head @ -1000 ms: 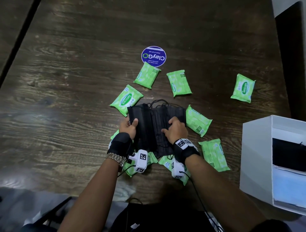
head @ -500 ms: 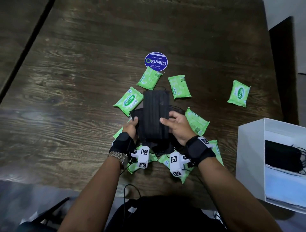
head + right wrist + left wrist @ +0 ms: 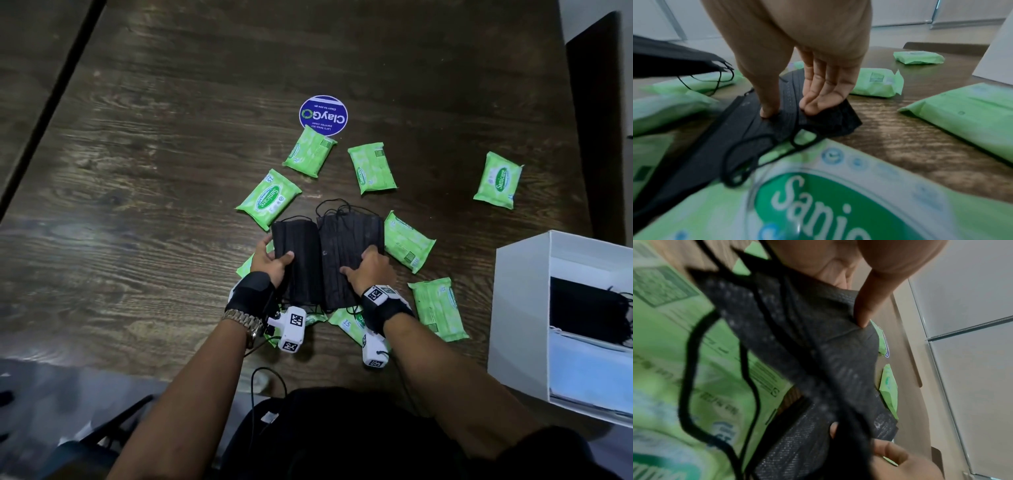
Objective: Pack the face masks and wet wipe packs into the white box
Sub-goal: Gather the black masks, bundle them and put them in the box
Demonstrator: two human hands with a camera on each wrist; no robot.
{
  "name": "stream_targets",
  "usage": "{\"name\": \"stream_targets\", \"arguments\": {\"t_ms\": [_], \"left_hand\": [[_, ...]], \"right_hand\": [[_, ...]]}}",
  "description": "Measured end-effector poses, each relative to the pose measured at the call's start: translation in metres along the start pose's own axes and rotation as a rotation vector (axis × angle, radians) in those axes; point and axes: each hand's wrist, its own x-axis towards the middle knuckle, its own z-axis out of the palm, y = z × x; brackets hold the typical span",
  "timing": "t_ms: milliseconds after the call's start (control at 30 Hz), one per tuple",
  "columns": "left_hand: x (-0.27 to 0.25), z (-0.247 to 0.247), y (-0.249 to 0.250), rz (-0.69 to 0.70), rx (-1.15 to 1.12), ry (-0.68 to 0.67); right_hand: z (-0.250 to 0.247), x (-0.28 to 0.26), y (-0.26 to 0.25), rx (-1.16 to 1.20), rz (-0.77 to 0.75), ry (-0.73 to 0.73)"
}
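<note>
Two stacks of black face masks lie side by side in the middle of the table. My left hand [image 3: 274, 262] grips the left stack [image 3: 298, 253], its thumb [image 3: 865, 313] on top. My right hand [image 3: 368, 267] pinches the right stack [image 3: 349, 240], with the thumb [image 3: 768, 110] on top and the fingers [image 3: 818, 102] at its right edge. Several green wet wipe packs ring the masks, among them one [image 3: 269, 198] at the upper left, one [image 3: 407, 241] to the right and one [image 3: 498, 180] farther right. The white box [image 3: 520, 308] stands at the right and holds black masks [image 3: 589, 311] and light blue masks [image 3: 589, 370].
A round blue sticker [image 3: 323, 114] lies on the dark wooden table [image 3: 154, 205] beyond the packs. More green packs [image 3: 838, 203] lie under my wrists near the front edge. A dark chair back [image 3: 592, 120] stands at the far right.
Half a second ago both hands held one stack of masks raised over the pile. Now that stack is down at the left, beside the other, and each hand holds one stack.
</note>
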Motion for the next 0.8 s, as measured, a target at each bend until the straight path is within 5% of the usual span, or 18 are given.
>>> {"name": "stream_targets", "arguments": {"t_ms": [233, 433, 633, 800], "left_hand": [[-0.001, -0.009, -0.008, 0.161, 0.119, -0.088], [0.006, -0.007, -0.010, 0.112, 0.050, -0.042], [0.004, 0.007, -0.005, 0.011, -0.083, -0.091], [-0.005, 0.017, 0.007, -0.097, -0.210, -0.135]], "right_hand": [[0.000, 0.010, 0.005, 0.230, -0.001, -0.016], [-0.026, 0.013, -0.003, 0.605, -0.106, -0.028], [-0.065, -0.003, -0.035, 1.122, -0.171, -0.403], [-0.043, -0.011, -0.040, 1.045, -0.103, -0.399]]}}
